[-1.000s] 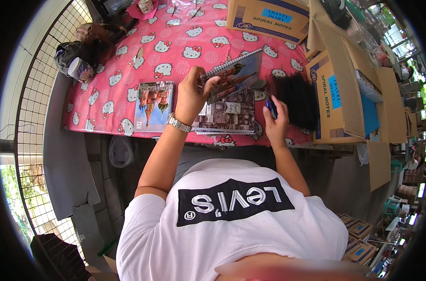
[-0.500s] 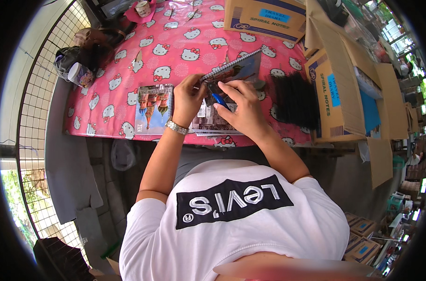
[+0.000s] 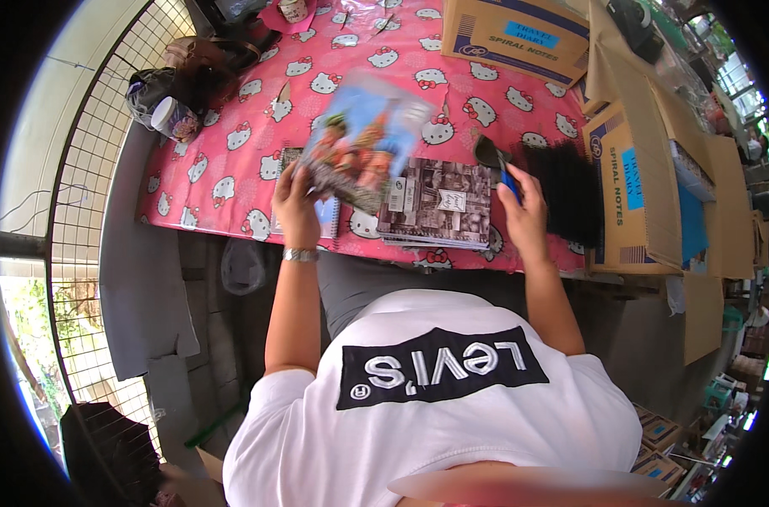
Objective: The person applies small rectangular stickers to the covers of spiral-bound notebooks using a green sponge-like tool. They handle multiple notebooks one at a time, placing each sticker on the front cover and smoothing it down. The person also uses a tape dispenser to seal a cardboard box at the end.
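My left hand [image 3: 296,205] grips a spiral notebook [image 3: 363,148] by its lower left edge. Its cover shows colourful domed towers under a blue sky, blurred by motion. Another notebook [image 3: 328,218] lies partly hidden beneath it and my hand. In my right hand [image 3: 526,207] is a pair of pliers [image 3: 508,179] with blue handles, the dark head pointing away from me. Between my hands, a stack of notebooks [image 3: 439,203] with a brownish photo-collage cover lies near the table's front edge.
A bundle of thin black strands [image 3: 562,190] lies right of the pliers. Cardboard boxes stand at the back [image 3: 515,38] and right [image 3: 616,186] of the pink patterned table [image 3: 224,169]. A cup [image 3: 175,118] and bags [image 3: 203,68] sit at the left.
My hands have moved apart. The left one has swung the notebook left, its cover now facing up; the right has drawn the pliers away to the right. The whole view has shifted slightly.
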### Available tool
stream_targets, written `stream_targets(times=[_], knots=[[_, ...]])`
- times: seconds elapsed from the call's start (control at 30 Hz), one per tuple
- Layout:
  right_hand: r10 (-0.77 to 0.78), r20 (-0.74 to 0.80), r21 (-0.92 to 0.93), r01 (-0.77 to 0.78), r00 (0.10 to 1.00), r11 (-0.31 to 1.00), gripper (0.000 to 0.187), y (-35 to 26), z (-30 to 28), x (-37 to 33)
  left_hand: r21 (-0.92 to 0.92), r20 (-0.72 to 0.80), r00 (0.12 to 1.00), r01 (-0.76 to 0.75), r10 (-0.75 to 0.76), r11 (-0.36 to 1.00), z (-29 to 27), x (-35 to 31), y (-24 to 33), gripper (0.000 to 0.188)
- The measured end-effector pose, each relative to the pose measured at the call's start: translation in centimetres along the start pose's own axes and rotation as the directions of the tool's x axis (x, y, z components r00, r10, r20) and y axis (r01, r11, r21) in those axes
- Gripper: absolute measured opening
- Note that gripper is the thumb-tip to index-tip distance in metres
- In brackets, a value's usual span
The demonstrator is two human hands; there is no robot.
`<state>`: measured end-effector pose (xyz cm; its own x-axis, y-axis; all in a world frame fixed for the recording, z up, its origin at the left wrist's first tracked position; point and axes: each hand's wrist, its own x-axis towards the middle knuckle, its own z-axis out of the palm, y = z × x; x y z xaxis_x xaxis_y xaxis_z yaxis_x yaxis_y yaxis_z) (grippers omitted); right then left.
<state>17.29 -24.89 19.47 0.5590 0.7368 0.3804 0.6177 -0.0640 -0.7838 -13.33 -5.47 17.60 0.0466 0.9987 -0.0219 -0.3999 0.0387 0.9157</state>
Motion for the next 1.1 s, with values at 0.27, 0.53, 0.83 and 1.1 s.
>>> stream_targets(times=[0.27,0.53,0.83,1.1], knots=[[0.066,0.224,-0.484,0.052,0.972,0.873,0.029,9.9,0.9,-4.3,0.469,-0.3,0.944,0.021,0.137,0.883,-15.3,1.3,-4.4,0.027],[0.142,0.004,-0.708,-0.098,0.99,0.699,0.028,12.2,-0.4,4.1,0.939,-0.122,0.915,-0.019,0.385,0.343,-15.1,0.3,-5.2,0.034],[0.231,-0.043,-0.682,-0.197,0.972,0.704,0.035,15.6,-1.5,5.6,0.997,0.076,0.851,-0.076,0.519,-0.022,-17.2,0.6,-5.9,0.034],[0.201,-0.082,-0.093,-0.209,0.976,0.974,0.043,9.9,-3.2,6.1,0.248,0.968,0.248,-0.949,-0.029,0.192,8.5,-7.5,-3.0,0.031]])
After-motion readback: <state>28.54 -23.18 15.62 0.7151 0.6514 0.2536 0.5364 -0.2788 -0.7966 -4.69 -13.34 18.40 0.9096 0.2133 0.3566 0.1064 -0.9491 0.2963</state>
